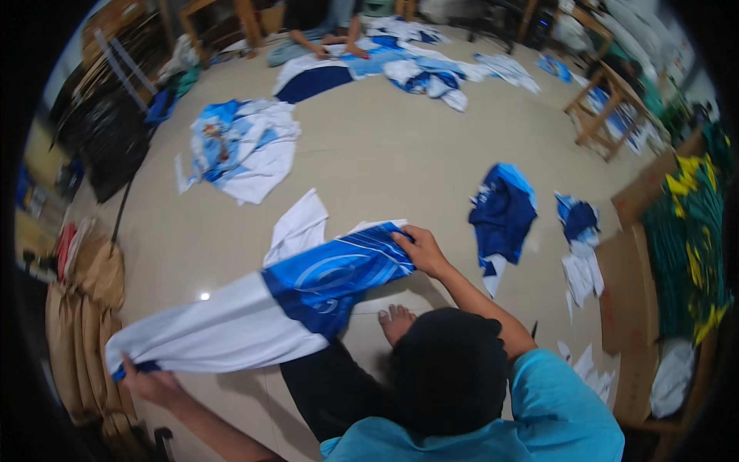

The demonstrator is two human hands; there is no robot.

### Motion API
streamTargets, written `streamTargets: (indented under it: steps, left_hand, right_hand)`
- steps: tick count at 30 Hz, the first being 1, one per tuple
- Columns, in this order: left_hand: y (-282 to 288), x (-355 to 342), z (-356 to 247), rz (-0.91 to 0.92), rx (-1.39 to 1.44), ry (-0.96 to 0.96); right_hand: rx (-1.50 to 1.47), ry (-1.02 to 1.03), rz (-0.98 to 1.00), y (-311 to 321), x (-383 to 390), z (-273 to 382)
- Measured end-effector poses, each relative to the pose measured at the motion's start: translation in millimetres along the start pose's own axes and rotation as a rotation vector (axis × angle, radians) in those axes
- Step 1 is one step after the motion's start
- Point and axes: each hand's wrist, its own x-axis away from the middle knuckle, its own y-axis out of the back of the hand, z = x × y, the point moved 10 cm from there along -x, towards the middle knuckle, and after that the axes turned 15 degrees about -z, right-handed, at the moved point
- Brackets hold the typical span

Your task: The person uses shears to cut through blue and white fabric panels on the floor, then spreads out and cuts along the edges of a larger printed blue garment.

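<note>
A long piece of printed fabric (223,327), white on one half and blue with swirling lines on the other, is stretched between my two hands above the floor. My left hand (154,383) is closed on its white end, beside a narrow dark blue edge. At the blue end, my right hand (419,250) pinches the corner, thumb on top. The fabric slants up from lower left to upper right, with its lower side sagging a little. Just beyond it, a white cloth piece (296,223) lies on the floor, partly covered by the blue end.
A blue-and-white cloth heap (246,146) lies far left; a dark blue bundle (504,212) lies right. At the back a person's hand (354,50) rests near more spread fabric (315,81). Cardboard boxes (627,285) line the right, a wooden stool (608,112) behind; brown rolls (77,346) stand left.
</note>
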Motion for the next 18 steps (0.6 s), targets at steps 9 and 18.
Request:
streamTargets:
  steps: [9, 18]
  left_hand:
    - [46, -6, 167, 0.349, -0.832, -0.006]
    - [63, 221, 268, 0.733, -0.951, 0.252]
  right_hand:
    - [0.961, 0.037, -0.482, 183, -26, -67]
    - [1.187, -0.26, -0.457, 327, -18, -169]
